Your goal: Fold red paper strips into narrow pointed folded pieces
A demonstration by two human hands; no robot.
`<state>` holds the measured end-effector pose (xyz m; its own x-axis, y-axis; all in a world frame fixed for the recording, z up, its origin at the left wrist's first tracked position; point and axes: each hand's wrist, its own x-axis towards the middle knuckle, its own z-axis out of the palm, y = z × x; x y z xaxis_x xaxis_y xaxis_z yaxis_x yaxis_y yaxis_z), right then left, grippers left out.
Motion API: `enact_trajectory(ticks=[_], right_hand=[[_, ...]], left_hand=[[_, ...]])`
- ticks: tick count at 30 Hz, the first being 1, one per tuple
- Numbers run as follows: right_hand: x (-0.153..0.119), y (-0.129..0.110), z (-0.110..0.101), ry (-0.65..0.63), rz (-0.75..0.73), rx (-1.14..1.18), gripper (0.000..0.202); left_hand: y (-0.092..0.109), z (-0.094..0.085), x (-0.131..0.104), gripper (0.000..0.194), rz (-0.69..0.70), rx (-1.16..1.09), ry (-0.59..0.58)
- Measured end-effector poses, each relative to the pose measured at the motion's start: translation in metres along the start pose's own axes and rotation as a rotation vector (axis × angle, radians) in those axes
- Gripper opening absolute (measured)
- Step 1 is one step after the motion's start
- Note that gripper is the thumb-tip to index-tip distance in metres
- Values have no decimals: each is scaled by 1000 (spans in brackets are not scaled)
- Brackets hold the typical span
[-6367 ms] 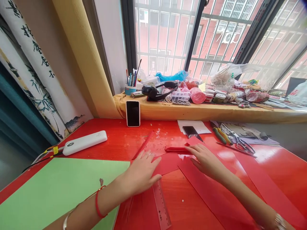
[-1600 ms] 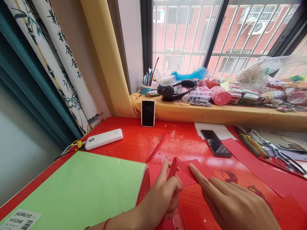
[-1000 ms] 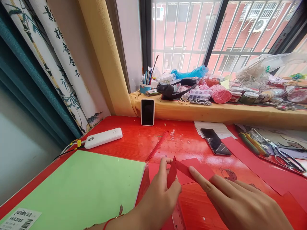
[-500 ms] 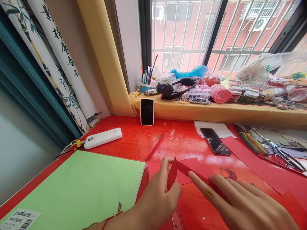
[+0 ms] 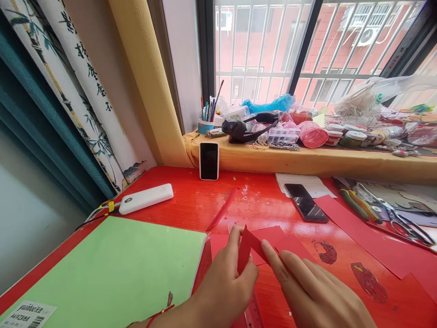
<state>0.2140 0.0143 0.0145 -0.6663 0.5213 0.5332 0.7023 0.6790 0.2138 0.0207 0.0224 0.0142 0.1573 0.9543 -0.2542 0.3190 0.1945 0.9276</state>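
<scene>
A folded strip of red paper (image 5: 244, 253) is pinched between the thumb and forefinger of my left hand (image 5: 228, 278), with its bent corner pointing up. The strip's other part slants down to the right, where the fingers of my right hand (image 5: 307, 282) lie along it. My right fingers are stretched out and close together, the forefinger's tip touching the strip; the right thumb is hidden. Flat pieces of red paper (image 5: 273, 234) lie on the table behind my hands. Partly under my left hand is a reddish ruler (image 5: 253, 312).
The red table (image 5: 184, 200) holds a green pad (image 5: 136, 259) at left, a white power bank (image 5: 146, 199), an upright phone (image 5: 209, 161) and a dark phone (image 5: 306, 202). To the right lie a long red paper (image 5: 368, 237), pliers (image 5: 362, 205) and scissors (image 5: 406, 223). The cluttered windowsill (image 5: 239, 155) runs behind.
My right hand has slid left along the red paper strip, closer to my left hand. Dark marks on the table show where it was. My left hand still pinches the fold.
</scene>
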Motion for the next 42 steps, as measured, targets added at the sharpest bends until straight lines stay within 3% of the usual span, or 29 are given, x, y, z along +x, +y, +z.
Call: enact_trajectory(ticks=[5,10,15,21,23,28,33,37,42], right_hand=[[-5,-1,14,-34,64,223,52],[-3,-10,25,-26,305,503,61],[1,-16,21,23,466,772,51],[16,-7,5,-107,623,1321,18],[19,-3,4,-97,667,1440,18],[20,-1,3,-45,739,1534,20],[23,0,-2,-7,745,1377,26],[29,2,-3,13,745,1276,32],[29,3,-3,-17,764,1357,33]], left_hand=[[-1,0,1,73,-8,5,4],[0,-1,0,74,23,13,13],[7,-2,-3,67,40,75,-36],[12,-4,-2,43,193,142,-63],[14,-4,-2,38,220,164,-70],[20,-8,-7,34,297,143,-151],[11,-12,-9,56,359,151,-168],[4,-12,-8,62,410,179,-146],[0,-11,-5,58,526,235,-104]])
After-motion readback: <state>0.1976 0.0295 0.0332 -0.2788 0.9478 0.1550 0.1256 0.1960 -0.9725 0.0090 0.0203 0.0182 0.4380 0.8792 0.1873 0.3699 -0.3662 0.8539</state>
